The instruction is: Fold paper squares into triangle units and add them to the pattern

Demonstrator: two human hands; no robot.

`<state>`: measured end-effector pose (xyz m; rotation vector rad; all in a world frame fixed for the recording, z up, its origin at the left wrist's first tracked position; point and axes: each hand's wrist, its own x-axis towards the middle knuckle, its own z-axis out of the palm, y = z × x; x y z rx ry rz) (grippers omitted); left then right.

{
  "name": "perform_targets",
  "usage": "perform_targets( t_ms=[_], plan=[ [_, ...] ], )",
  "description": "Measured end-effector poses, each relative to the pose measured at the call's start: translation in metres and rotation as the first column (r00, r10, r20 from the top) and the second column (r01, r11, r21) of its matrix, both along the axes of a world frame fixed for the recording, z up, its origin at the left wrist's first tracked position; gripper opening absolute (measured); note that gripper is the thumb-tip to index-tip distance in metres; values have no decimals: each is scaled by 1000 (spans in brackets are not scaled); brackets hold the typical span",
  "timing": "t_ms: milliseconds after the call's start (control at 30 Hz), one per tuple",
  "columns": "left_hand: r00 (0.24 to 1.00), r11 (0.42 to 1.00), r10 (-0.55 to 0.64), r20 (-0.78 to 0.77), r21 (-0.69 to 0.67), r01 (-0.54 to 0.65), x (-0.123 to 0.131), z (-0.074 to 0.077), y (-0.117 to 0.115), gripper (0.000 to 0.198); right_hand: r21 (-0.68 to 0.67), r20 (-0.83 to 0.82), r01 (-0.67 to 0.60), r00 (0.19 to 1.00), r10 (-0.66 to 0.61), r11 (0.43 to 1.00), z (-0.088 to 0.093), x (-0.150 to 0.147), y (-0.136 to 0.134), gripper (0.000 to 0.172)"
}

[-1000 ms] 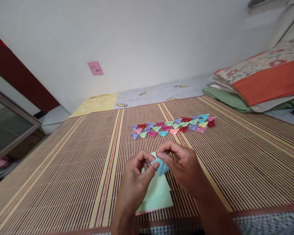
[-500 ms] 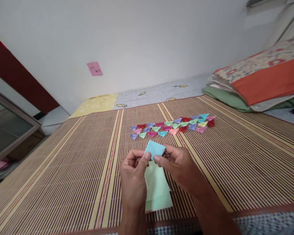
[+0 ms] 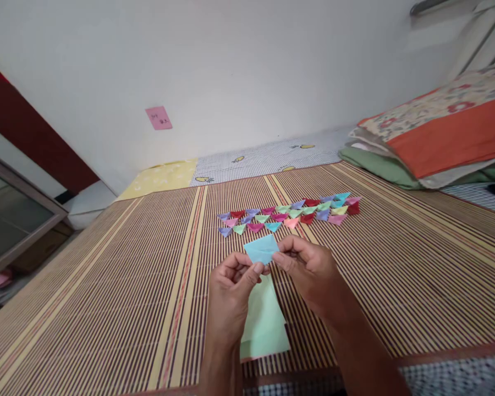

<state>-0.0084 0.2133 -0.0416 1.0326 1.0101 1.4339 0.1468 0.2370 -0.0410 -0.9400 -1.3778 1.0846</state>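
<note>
A pink note (image 3: 159,117) is on the wall at left. Next, the left hand (image 3: 230,291) pinches the lower edge of the blue paper (image 3: 260,248); the fingers behind seem bent, though they are partly hidden. The paper is held up over the mat (image 3: 127,286), green paper (image 3: 266,324) lying nearer, rows of triangles (image 3: 279,218) beyond. The right hand (image 3: 309,269) grasps its right side. Bedding (image 3: 445,143) lies far right.
</note>
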Motion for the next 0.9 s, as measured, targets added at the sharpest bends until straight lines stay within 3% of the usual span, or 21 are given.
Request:
perform_targets(
  t_ms=[233,333,400,500,600,667,767,900],
  plan=[
    [1000,999,-2,15,37,1,3,0,0,18,93,-46,-132,990,137,987,2,1,0,3],
    [1000,999,-6,20,40,5,7,0,2,15,278,46,-25,999,12,960,6,-3,-3,10],
    [999,999,-7,33,32,6,9,-1,3,13,427,123,48,986,-110,903,8,-6,-4,13],
    [993,998,-43,113,-48,49,10,1,3,21,628,200,112,933,-299,770,7,-9,-5,19],
    [955,980,-54,291,-168,106,7,8,1,31,764,239,116,863,-445,635,1,-13,-3,25],
    [919,973,-29,394,-200,116,3,12,-1,32,802,271,80,834,-481,592,-2,-16,-1,27],
    [909,978,5,417,-192,83,-2,16,-3,27,791,318,22,838,-443,611,-5,-19,-1,28],
    [934,987,36,355,-160,23,-5,14,-1,27,703,330,-10,890,-314,711,-5,-22,-2,32]
  ],
)
